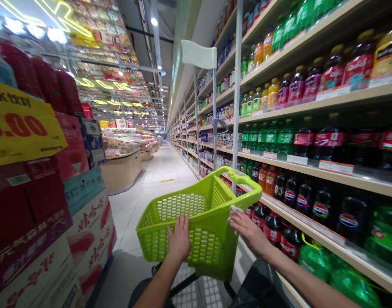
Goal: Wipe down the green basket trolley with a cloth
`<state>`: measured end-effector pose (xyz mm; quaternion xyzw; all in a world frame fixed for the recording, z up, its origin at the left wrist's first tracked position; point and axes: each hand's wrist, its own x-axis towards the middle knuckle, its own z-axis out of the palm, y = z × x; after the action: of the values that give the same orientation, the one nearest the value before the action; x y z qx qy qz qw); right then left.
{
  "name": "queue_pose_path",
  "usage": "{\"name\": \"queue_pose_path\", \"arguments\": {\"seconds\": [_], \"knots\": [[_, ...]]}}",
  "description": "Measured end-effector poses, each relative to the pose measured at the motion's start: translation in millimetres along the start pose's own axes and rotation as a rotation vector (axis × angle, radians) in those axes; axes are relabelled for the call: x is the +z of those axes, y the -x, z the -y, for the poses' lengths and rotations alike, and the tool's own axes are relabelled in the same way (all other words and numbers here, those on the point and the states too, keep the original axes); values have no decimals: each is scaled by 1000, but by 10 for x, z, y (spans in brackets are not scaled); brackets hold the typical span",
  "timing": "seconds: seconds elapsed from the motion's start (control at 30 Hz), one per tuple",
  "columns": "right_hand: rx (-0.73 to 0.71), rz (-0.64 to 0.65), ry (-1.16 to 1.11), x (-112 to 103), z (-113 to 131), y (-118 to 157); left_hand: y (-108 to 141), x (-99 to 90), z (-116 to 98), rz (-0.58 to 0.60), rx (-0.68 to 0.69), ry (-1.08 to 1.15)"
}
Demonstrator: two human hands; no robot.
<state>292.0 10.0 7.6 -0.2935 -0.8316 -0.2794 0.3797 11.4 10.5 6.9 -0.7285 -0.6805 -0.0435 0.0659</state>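
A lime-green shopping cart (pixel 212 231) stands right in front of me, turned sideways, with its handle end toward the shelves on the right. My left hand (pixel 179 239) lies against the upper side of its basket, fingers stretched out near the rim. Near the cart's back corner, below the handle, is my right hand (pixel 244 226), its fingers extended and slightly spread. Something whitish (pixel 235 209) shows at the fingertips of my right hand, too small to make out. No goods can be seen in the visible part of the basket.
Shelves (pixel 311 167) of soda and juice bottles run along the right. Stacked drink cartons (pixel 90 231) with a yellow price sign (pixel 22 124) stand close on the left. A tiled aisle (pixel 157 164) leads ahead past a wooden display counter (pixel 122 171).
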Motion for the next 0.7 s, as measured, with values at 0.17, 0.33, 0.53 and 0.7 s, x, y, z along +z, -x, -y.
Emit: {"name": "queue_pose_path", "arguments": {"seconds": [0.17, 0.33, 0.53, 0.7], "knots": [[178, -121, 46, -172, -167, -206, 8, -12, -4, -1, 6, 1], [348, -189, 127, -171, -362, -333, 22, -49, -19, 14, -5, 3], [111, 9, 107, -110, -419, -312, 28, -58, -9, 20, 3, 12], [420, -109, 283, -327, -742, -389, 28, -48, -31, 15, -10, 22]]}}
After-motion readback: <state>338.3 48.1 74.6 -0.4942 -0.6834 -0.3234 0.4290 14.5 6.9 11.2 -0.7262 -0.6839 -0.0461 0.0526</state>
